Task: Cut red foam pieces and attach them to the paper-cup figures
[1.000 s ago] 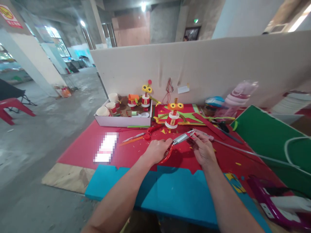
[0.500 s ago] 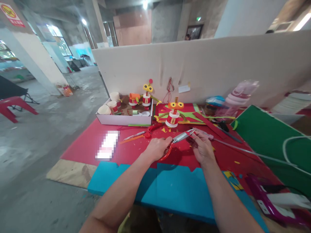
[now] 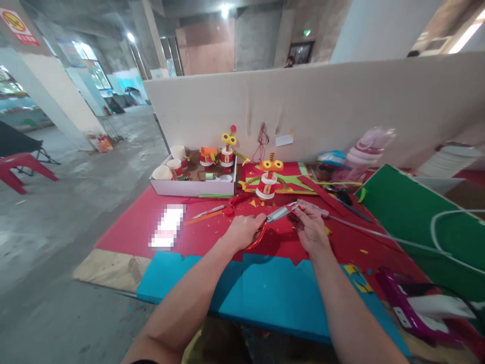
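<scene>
- Red-handled scissors (image 3: 279,214) angle across the red-topped counter (image 3: 212,238) in front of you, blades pointing away and to the right, tips at a small red piece (image 3: 293,207).
- Your left hand (image 3: 243,230) grips the scissors, fingers wrapped around the handles.
- Your right hand (image 3: 312,231) pinches the small red piece between its fingers at the blade tips; whether the blades bite into it is too small to tell.
- Yellow scraps (image 3: 253,203) dot the surface just beyond the blades, near a paper-cup figure (image 3: 267,187) standing upright with orange-rimmed eyes and springy arms.
- Left of that figure, a pen (image 3: 208,212) and an orange strip (image 3: 204,218) lie close together; a pixelated rectangle (image 3: 167,227) lies farther left.
- Behind them, a shallow box (image 3: 193,189) holds paper cups (image 3: 175,167) and a yellow-eyed figure (image 3: 227,157); coloured paper (image 3: 293,169) is spread beside the box.
- A blue covering (image 3: 284,288) runs along the near edge, beneath your forearms.
- To your right are a green panel (image 3: 394,207), a pink bottle (image 3: 364,153) and, nearer you, a purple device (image 3: 407,306).
</scene>
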{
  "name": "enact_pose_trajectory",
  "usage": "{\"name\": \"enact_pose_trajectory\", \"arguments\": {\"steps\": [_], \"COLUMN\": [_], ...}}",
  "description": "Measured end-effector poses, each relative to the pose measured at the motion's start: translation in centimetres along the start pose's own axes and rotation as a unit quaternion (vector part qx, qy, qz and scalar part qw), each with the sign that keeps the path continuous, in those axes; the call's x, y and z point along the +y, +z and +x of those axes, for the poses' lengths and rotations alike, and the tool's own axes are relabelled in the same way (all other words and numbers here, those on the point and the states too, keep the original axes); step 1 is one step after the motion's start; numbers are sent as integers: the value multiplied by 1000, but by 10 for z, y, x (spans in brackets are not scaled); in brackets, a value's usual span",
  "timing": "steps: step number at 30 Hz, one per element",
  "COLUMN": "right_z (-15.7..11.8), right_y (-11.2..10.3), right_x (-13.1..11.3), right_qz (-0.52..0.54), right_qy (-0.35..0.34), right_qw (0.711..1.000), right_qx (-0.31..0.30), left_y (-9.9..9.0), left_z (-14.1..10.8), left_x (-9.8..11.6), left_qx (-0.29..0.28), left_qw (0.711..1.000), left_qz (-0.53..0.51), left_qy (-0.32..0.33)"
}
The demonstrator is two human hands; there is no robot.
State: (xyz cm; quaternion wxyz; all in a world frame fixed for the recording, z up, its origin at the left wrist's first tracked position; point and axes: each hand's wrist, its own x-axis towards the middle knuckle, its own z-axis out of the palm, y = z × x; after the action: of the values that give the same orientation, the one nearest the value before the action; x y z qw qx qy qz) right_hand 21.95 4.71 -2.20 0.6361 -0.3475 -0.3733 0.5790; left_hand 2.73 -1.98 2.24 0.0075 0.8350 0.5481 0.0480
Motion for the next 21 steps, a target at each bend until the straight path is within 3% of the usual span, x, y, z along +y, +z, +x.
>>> {"name": "enact_pose_trajectory", "arguments": {"steps": [14, 21], "right_z": [-2, 1], "right_y": [5, 6], "right_x": [-6, -8], "right_qz": [0, 0], "right_qy": [2, -13], "right_qw": [1000, 1000], "right_qx": [7, 8], "left_y": [-1, 9], "left_z": [0, 6], "left_x": [1, -5], "left_qx": [6, 12], "left_qw": [1000, 1000], "left_qz": [-11, -13], "left_qy": [-5, -1]}}
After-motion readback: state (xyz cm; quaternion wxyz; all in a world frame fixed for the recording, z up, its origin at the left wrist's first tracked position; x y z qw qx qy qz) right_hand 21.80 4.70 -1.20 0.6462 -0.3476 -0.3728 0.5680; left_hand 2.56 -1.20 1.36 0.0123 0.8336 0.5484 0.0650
